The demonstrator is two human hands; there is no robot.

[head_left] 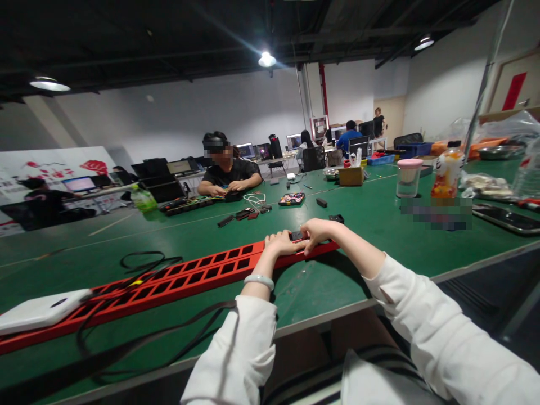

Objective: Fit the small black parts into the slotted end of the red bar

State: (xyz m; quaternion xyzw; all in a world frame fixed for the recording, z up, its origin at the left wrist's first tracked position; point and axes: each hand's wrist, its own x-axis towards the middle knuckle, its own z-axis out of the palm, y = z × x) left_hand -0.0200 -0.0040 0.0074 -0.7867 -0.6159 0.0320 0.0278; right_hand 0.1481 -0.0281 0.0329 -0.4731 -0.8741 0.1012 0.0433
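Note:
A long red slotted rack point(198, 277) lies slantwise on the green table, with two rows of dark openings. Over its right part, my left hand point(282, 243) curls its fingers round the far edge, and its thumb points right. Close against it, my right hand point(317, 229) bends its fingers down in a pinch. A small black block point(296, 235) shows between the two hands, at the rack's surface. The fingertips partly hide it, so how it sits in the rack cannot be made out. Just beyond my right wrist lies another black piece point(336, 219).
A white power bank point(44, 310) and black cables point(145, 261) rest on the rack's left part. Loose dark pieces point(244, 214) lie farther back. Across the table a person point(228, 174) handles dark parts. A lidded cup point(408, 179), bottle point(447, 171) and phone point(508, 218) stand right.

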